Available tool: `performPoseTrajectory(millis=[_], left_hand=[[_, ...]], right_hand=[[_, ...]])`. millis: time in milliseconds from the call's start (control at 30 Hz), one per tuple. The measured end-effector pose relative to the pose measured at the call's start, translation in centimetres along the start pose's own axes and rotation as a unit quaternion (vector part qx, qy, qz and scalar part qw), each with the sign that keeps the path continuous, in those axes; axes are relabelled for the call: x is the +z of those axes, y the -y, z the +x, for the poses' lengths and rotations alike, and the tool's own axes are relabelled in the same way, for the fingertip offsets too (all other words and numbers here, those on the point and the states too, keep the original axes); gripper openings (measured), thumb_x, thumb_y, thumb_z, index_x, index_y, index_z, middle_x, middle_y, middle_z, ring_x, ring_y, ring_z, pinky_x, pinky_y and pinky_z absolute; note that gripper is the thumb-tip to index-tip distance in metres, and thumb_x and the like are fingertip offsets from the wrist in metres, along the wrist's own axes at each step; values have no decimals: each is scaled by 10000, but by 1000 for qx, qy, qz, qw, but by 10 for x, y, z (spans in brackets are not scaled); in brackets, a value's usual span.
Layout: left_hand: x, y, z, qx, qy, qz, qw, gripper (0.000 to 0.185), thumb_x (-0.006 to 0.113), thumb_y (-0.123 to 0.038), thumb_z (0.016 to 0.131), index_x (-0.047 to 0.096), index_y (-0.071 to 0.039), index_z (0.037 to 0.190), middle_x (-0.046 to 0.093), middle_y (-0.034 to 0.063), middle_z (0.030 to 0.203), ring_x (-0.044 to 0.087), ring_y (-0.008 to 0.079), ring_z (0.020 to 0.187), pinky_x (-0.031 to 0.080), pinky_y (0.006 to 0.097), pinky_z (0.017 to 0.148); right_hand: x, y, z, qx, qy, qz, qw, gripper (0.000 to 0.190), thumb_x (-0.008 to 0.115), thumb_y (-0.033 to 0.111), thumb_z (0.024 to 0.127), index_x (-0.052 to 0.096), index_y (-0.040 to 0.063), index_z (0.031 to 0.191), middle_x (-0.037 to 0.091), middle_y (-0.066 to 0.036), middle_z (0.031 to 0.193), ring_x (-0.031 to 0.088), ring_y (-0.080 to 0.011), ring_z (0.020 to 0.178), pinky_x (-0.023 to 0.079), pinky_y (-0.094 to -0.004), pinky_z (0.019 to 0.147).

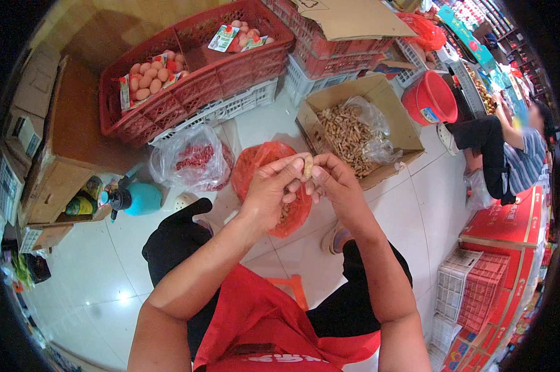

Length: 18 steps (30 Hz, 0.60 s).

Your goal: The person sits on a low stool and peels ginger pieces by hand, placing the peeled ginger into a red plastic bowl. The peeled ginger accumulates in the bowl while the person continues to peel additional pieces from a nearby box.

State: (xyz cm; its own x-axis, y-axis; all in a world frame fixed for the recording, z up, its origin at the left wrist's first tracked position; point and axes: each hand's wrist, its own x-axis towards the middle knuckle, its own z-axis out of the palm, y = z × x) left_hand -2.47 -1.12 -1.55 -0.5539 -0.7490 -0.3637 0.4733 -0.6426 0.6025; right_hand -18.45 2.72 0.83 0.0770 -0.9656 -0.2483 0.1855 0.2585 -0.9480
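Observation:
Between the fingertips of my left hand [275, 186] and my right hand [338, 181] is a peanut in its shell [308, 166], held upright and pinched from both sides. Directly below my hands, a red plastic bag [254, 160] stands open on the tiled floor, with small pale pieces partly visible inside. To its left, a clear plastic bag [161, 162] holds red kernels [194, 157]. On the right, an open cardboard box [377, 90] contains many unshelled peanuts [347, 132] and a crumpled clear bag [370, 114].
A red crate [205, 86] with bagged eggs [152, 76] stands ahead. A turquoise pump sprayer [142, 198] is left, beside a cardboard box [47, 190]. At right are a red bucket [424, 100], a seated person [522, 149], red cartons [503, 218] and plastic crates [484, 283].

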Motion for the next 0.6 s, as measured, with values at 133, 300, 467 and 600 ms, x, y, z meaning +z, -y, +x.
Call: performPoseTrajectory(millis=[133,300,467,600], left_hand=[[9,-4,-8,35,13,66,997,326,611,-194,915,600,0,1177,611,13,818,581,112,645,451,219,557],[13,-7,-10,107,-35,215,970,311,608,-197,914,612,-18,1169,639,7,847,567,62,669,418,181,540],[6,-2,-9,97,-59,187,976,325,607,-164,907,585,18,1176,650,57,927,604,112,725,518,240,643],[4,-1,-6,120,-78,195,970,344,625,-187,903,582,16,1177,646,38,874,588,91,675,492,221,581]], right_hand=[[1,-3,1,41,41,124,991,123,526,164,954,542,58,1015,580,-7,854,531,-82,737,441,-241,629],[3,-7,-2,91,32,223,970,153,543,169,946,556,73,1064,579,-9,874,543,-98,746,456,-252,638],[12,-23,2,72,15,285,956,198,566,202,932,559,60,1070,567,-19,882,547,-111,734,482,-258,646],[17,-26,5,37,32,262,964,185,565,195,928,543,70,1063,539,-9,854,521,-102,736,442,-241,615]])
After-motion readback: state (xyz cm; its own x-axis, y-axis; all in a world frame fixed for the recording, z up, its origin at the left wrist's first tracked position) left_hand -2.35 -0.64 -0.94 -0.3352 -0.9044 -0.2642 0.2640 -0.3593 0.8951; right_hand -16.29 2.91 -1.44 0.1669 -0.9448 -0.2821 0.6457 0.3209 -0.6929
